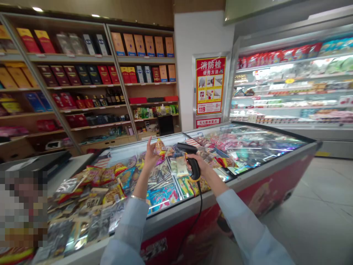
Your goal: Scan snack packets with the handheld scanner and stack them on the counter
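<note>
Over the chest freezer (190,204), my left hand (150,156) grips a small yellow and red snack packet (160,148) and holds it upright. My right hand (200,167) is wrapped round the handle of a black and yellow barcode scanner (194,166). The scanner's head points left, toward the packet, with a gap between them. From its handle a black cable (199,209) hangs down the freezer's front. Beneath both hands, packaged ice creams show through the freezer's glass top. Several yellow and red packets (107,175) lie heaped left of my left forearm.
Shelves (116,59) with boxes and bottles line the back left wall. A red fire-hydrant notice (210,84) hangs on the pillar. At the right stands a lit open refrigerator (292,84). A dark counter top (41,162) is at the left, above a pixelated patch.
</note>
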A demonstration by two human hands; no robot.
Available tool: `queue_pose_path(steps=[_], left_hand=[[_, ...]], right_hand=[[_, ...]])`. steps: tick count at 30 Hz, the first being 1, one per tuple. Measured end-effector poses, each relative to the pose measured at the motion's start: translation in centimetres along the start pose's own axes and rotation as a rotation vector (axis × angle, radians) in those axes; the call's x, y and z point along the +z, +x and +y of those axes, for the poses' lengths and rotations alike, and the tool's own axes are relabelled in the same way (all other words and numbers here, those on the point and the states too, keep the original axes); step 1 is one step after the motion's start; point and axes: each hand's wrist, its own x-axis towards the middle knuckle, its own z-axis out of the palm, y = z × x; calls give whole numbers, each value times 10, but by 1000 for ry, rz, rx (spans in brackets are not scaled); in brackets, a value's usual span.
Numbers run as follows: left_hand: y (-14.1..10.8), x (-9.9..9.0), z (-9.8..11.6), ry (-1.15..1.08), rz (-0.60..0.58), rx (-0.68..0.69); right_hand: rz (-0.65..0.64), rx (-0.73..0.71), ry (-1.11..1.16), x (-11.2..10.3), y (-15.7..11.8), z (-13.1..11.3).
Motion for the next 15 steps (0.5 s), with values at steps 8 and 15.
queue_pose_path(steps=[8, 15], left_hand=[[-18, -53, 10, 77, 139, -9], [-32, -68, 12, 68, 133, -6]], right_hand=[[-31, 33, -121, 43, 7, 31], [-48, 75, -134, 57, 4, 34]])
